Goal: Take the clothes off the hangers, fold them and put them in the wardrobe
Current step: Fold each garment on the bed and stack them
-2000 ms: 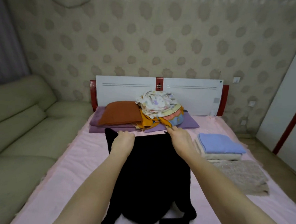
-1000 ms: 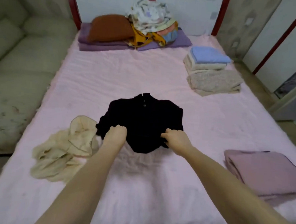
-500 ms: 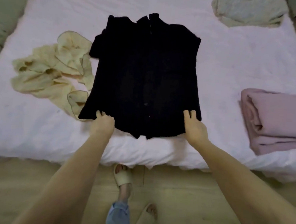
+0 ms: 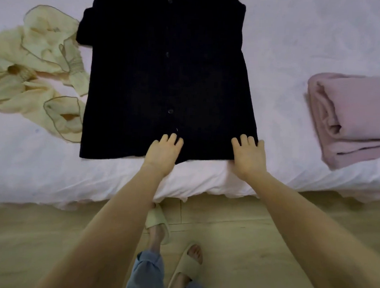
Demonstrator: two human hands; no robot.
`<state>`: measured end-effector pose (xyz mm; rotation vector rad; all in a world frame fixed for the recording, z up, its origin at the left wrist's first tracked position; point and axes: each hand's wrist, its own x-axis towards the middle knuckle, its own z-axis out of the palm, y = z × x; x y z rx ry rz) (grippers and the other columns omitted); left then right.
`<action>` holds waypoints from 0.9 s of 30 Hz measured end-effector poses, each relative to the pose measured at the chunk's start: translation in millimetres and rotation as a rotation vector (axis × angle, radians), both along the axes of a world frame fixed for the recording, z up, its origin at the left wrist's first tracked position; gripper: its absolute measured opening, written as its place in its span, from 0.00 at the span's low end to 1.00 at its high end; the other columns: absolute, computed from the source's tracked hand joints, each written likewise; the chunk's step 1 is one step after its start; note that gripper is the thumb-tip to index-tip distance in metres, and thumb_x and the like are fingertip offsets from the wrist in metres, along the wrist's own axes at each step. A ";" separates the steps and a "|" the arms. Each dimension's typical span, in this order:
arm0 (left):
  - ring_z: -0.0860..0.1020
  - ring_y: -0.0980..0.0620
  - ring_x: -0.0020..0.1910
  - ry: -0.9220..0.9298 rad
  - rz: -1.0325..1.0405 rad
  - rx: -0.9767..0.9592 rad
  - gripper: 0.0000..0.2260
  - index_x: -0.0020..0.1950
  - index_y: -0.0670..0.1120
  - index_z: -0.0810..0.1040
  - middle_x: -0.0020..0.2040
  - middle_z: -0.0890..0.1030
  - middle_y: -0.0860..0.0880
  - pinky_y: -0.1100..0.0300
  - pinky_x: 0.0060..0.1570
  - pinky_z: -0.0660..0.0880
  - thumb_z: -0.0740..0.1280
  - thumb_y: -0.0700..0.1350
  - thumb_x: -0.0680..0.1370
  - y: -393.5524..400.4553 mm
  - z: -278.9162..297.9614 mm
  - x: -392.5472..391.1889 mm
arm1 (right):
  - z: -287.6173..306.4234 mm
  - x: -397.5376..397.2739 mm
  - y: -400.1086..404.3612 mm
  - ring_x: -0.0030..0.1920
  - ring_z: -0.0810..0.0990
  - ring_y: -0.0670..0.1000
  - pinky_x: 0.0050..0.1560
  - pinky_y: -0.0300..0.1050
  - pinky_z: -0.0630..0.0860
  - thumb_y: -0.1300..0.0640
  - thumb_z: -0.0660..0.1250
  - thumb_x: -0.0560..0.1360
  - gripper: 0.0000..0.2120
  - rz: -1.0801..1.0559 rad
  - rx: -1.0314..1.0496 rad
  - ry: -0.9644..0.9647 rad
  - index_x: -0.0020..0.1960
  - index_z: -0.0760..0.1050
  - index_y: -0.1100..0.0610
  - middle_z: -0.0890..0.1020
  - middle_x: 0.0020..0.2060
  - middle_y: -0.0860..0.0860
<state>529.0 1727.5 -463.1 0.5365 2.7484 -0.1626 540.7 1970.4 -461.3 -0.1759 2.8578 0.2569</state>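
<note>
Both hands, left [image 4: 163,152] and right [image 4: 248,157], press flat-fingered on the shirt [image 4: 166,75] hem at the bed [image 4: 290,49] edge; soft, limp fabric, best pinched at corners.

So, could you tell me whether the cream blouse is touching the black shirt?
Touching: in the head view, the cream blouse runs against the black shirt's left edge.

Top edge crops the collar of the black buttoned knit garment [image 4: 166,75]; left edge crops the crumpled cream ruffled blouse [image 4: 33,72]; right edge crops the folded pink blanket [image 4: 359,118]; palms hidden beneath hand backs.
</note>
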 end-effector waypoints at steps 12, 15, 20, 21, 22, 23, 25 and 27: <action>0.77 0.54 0.41 -0.096 0.468 0.708 0.04 0.49 0.44 0.80 0.43 0.78 0.51 0.67 0.39 0.70 0.67 0.37 0.76 -15.7 -6.2 -9.5 | -6.0 -25.5 -87.5 0.38 0.75 0.52 0.35 0.45 0.67 0.57 0.60 0.79 0.08 0.104 -0.601 -0.114 0.55 0.75 0.57 0.72 0.45 0.50; 0.77 0.59 0.47 -0.105 0.450 0.765 0.07 0.54 0.49 0.80 0.48 0.80 0.55 0.65 0.47 0.75 0.69 0.44 0.77 -24.2 1.4 -3.3 | -8.9 -21.5 -82.3 0.39 0.76 0.50 0.38 0.44 0.71 0.50 0.59 0.81 0.13 0.086 -0.699 -0.095 0.51 0.78 0.57 0.74 0.42 0.47; 0.74 0.52 0.54 -0.126 0.525 0.488 0.19 0.62 0.48 0.73 0.55 0.75 0.52 0.57 0.45 0.73 0.69 0.55 0.75 -32.9 -3.7 5.8 | -7.2 -18.7 -89.0 0.44 0.76 0.47 0.44 0.46 0.76 0.43 0.60 0.79 0.16 0.059 -0.688 -0.229 0.58 0.75 0.53 0.75 0.48 0.47; 0.74 0.51 0.54 -0.121 0.524 0.466 0.19 0.62 0.48 0.73 0.54 0.75 0.51 0.57 0.44 0.73 0.69 0.54 0.75 -29.8 -5.3 5.7 | -6.2 -20.1 -95.2 0.43 0.76 0.47 0.43 0.45 0.76 0.43 0.62 0.78 0.16 0.065 -0.679 -0.197 0.58 0.73 0.53 0.75 0.48 0.47; 0.75 0.50 0.52 -0.099 0.538 0.472 0.18 0.61 0.47 0.73 0.53 0.76 0.50 0.57 0.43 0.73 0.70 0.52 0.75 -27.0 -7.6 4.7 | -5.4 -21.9 -102.4 0.43 0.77 0.48 0.42 0.45 0.76 0.46 0.63 0.78 0.14 0.070 -0.666 -0.176 0.58 0.72 0.53 0.75 0.47 0.47; 0.76 0.50 0.50 -0.075 0.563 0.493 0.16 0.60 0.46 0.73 0.52 0.77 0.49 0.57 0.42 0.74 0.70 0.49 0.75 -24.5 -10.0 2.8 | -6.1 -23.3 -108.8 0.43 0.77 0.49 0.42 0.46 0.76 0.49 0.64 0.78 0.11 0.067 -0.655 -0.168 0.57 0.72 0.54 0.75 0.47 0.48; 0.77 0.49 0.45 -0.076 0.617 0.550 0.11 0.56 0.44 0.74 0.47 0.79 0.48 0.56 0.41 0.75 0.68 0.43 0.75 -21.5 -12.7 -0.3 | -11.2 -24.6 -115.9 0.43 0.79 0.51 0.43 0.48 0.77 0.54 0.64 0.78 0.06 0.012 -0.675 -0.172 0.53 0.74 0.55 0.77 0.45 0.49; 0.79 0.50 0.41 -0.114 0.671 0.631 0.06 0.51 0.45 0.77 0.40 0.80 0.49 0.55 0.41 0.77 0.67 0.40 0.75 -24.3 -13.3 -1.7 | -14.7 -25.4 -117.2 0.41 0.79 0.49 0.43 0.48 0.78 0.56 0.65 0.78 0.04 -0.097 -0.763 -0.168 0.49 0.76 0.56 0.79 0.42 0.49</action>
